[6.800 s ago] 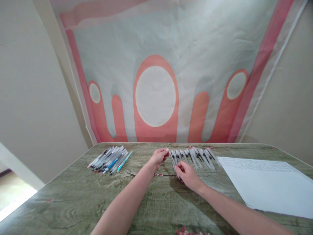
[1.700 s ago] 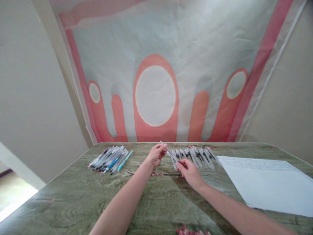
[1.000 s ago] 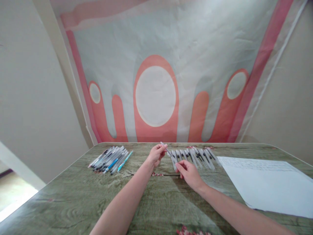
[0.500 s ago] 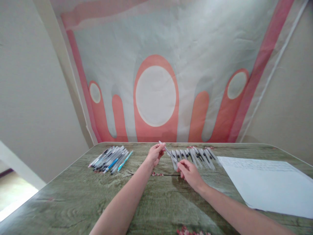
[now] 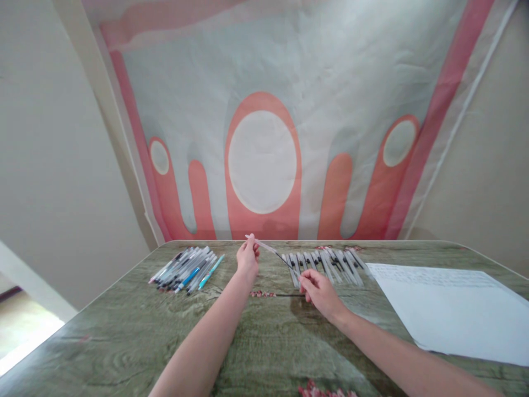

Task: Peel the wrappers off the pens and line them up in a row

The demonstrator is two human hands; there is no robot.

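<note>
Left grip [image 5: 248, 257] narrow on clear pen tube [image 5: 265, 246], right grip [image 5: 320, 289] on dark refill [image 5: 286, 262] at tube's end.

2 bare arms [image 5: 206, 331] reach forward; left hand [image 5: 247, 257] and right hand [image 5: 318, 289] apparently pinch, fingers [image 5: 307, 279] curled.

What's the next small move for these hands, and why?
Probably ease the right hand a little away from the left hand: it pinches a thin dark rod whose far end seems to meet the pale tube in the left hand, so a straight pull might part them.
</note>
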